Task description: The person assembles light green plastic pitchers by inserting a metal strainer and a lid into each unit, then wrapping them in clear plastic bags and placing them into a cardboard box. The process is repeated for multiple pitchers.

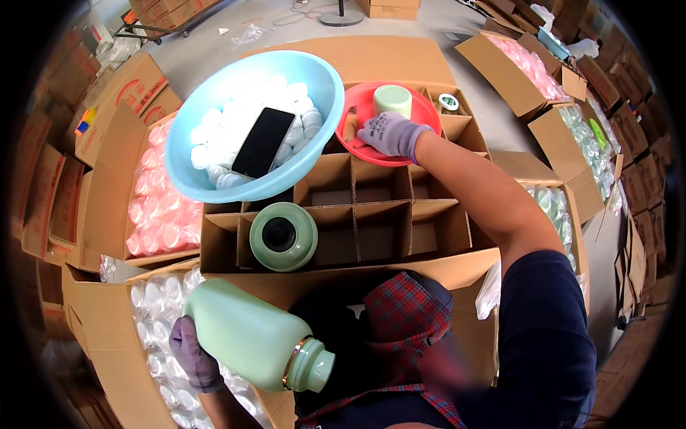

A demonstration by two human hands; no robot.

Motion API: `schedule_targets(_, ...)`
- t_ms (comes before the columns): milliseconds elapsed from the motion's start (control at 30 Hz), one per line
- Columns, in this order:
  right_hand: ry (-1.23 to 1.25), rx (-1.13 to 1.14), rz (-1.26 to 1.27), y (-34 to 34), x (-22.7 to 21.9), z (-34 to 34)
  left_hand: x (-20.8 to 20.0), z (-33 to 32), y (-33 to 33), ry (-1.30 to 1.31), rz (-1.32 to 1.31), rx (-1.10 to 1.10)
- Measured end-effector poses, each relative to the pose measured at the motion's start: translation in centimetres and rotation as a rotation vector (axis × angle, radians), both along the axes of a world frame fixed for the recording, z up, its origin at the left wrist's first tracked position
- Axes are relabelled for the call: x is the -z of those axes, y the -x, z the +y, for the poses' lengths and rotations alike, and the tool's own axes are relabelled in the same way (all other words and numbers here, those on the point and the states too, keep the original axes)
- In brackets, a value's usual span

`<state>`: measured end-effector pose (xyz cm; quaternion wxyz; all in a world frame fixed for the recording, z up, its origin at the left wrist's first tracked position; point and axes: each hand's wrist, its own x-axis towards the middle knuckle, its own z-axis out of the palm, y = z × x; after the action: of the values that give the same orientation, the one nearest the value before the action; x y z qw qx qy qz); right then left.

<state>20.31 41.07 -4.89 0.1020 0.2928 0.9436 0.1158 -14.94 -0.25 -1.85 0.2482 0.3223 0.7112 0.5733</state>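
My left hand (194, 355), in a grey-purple glove, is closed round the base end of a large pale green flask (250, 336). The flask lies tilted, with its narrow neck and shiny band toward the lower right. My right hand (391, 134), in a light grey glove, reaches into a shallow red basin (424, 107). Its fingers are curled downward beside a tan piece (350, 123); what they grip is hidden. Just behind this hand a pale green cup (392, 101) sits in the basin. A second green flask (284, 237) stands in a compartment of the divided carton (382, 203).
A blue tub (181, 118) of white caps (209, 129) rests on the carton's left side, with a black-screened phone (264, 143) on the caps. A small round lid (449, 102) lies right of the basin. Cartons of wrapped pink pieces (163, 222) and clear-wrapped pieces (158, 314) flank me.
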Motion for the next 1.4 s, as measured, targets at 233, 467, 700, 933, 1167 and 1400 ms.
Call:
schedule_targets(233,0.377,0.121,0.067,-2.5,-1.2,-1.6,0.8,-1.9,0.0,0.006,-0.026,-0.033)
schedule_targets(467,0.448,0.23,0.083,-3.7,-3.1,-8.1,0.5,-4.1,0.6,-0.046,0.029,0.019)
schedule_targets(700,0.327,0.205,0.215,-3.6,-0.7,-6.6,-1.3,-5.3,-2.0,-0.077,0.037,-0.093)
schedule_targets(933,0.285,0.236,0.292,-2.7,-0.2,-7.1,-1.8,-7.3,-1.8,-0.145,0.043,-0.068)
schedule_targets(1167,0.493,0.271,0.683,-4.9,-1.1,-8.3,-2.0,-6.9,-1.9,-0.05,0.041,-0.069)
schedule_targets(1400,0.261,0.171,0.937,-6.3,3.2,-6.4,1.5,-6.7,-0.1,-0.086,-0.467,0.014)
